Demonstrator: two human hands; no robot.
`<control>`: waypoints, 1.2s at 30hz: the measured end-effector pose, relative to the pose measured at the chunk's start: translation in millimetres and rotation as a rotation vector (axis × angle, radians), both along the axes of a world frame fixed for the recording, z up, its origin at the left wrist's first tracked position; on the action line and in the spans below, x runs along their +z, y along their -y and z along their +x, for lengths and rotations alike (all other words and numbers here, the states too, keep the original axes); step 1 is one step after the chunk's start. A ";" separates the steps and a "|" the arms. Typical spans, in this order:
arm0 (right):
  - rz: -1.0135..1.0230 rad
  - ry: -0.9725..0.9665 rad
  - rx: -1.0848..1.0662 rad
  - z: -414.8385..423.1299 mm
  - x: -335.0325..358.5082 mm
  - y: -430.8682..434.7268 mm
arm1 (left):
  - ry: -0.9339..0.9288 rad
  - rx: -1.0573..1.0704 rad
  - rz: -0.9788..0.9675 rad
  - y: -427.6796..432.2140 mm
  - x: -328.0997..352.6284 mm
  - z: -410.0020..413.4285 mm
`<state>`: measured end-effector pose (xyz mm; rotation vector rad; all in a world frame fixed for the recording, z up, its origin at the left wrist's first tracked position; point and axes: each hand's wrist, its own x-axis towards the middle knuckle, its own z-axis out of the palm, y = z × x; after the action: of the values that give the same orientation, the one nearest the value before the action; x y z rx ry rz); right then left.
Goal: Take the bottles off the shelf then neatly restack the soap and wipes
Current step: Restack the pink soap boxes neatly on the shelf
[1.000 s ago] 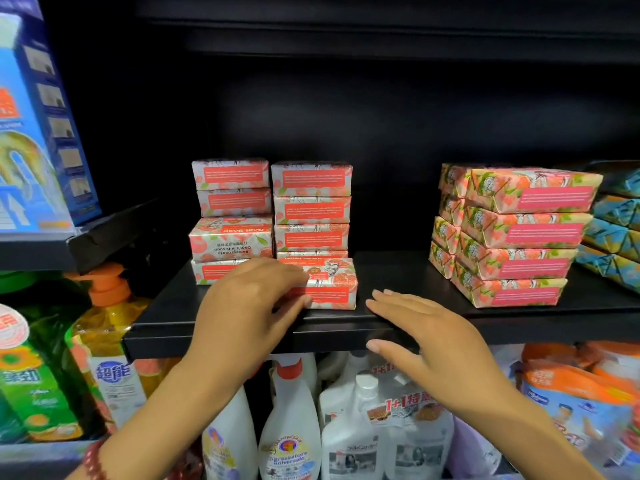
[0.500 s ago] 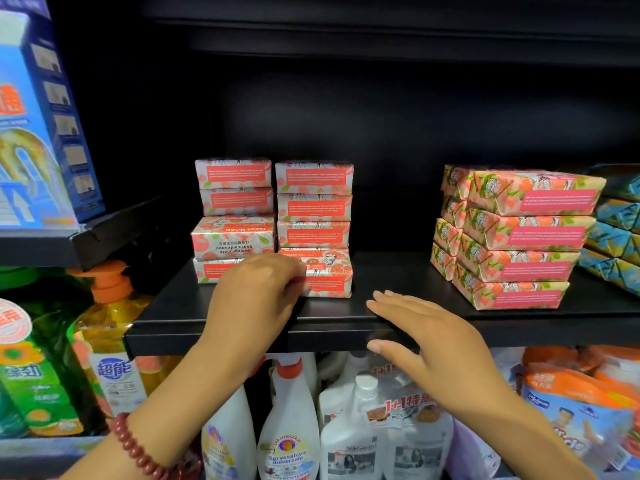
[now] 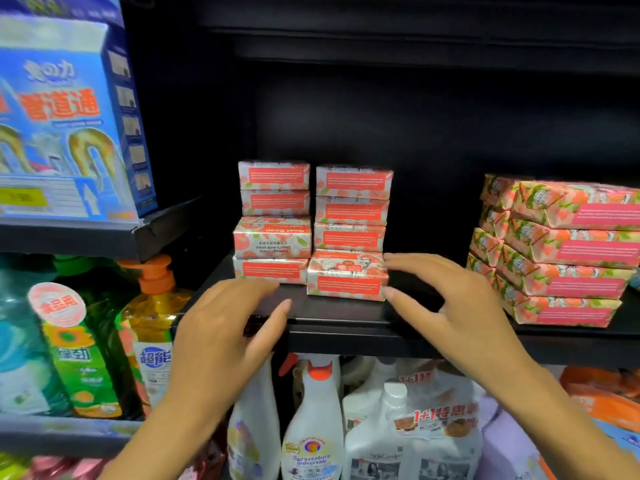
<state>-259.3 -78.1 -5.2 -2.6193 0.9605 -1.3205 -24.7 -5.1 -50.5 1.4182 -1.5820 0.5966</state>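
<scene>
The lowest soap box (image 3: 347, 278) of its column juts forward of the three above, short of the shelf (image 3: 346, 318) front edge. Left of it the left hand (image 3: 225, 327) hovers loose-fingered, holding nothing. The right hand (image 3: 446, 306) is at its right end with fingers spread and gripping nothing — contact unclear. Bare shelf runs rightward to the pink packs (image 3: 571, 258).

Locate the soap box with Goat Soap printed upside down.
Head view, left of centre: the Goat Soap box sits second from the bottom in the left soap stack on the black shelf, directly beside the right soap stack.
</scene>
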 end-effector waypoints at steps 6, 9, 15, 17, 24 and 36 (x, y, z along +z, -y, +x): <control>-0.114 -0.145 0.082 82.2 36.0 10.3 | -0.037 -0.022 0.061 -14.6 -16.9 23.0; -0.175 -0.378 0.031 117.0 38.4 22.9 | -0.038 -0.035 0.051 -14.0 -16.0 23.9; -0.285 -0.435 -0.113 138.9 25.3 31.8 | -0.061 -0.045 0.066 -14.3 -15.4 23.9; -0.337 -0.355 -0.068 138.9 19.7 33.2 | -0.067 -0.050 0.095 -14.8 -15.3 23.0; -0.379 -0.173 0.078 124.5 28.4 24.0 | -0.041 -0.021 0.174 -16.4 -7.8 23.2; -0.356 -0.078 -0.127 18.2 28.7 19.3 | 0.191 0.021 0.465 47.8 48.1 35.8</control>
<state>-241.1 -97.4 23.5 -2.9319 0.9995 -1.5584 11.1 -52.8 -2.3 1.7588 -1.9477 0.3979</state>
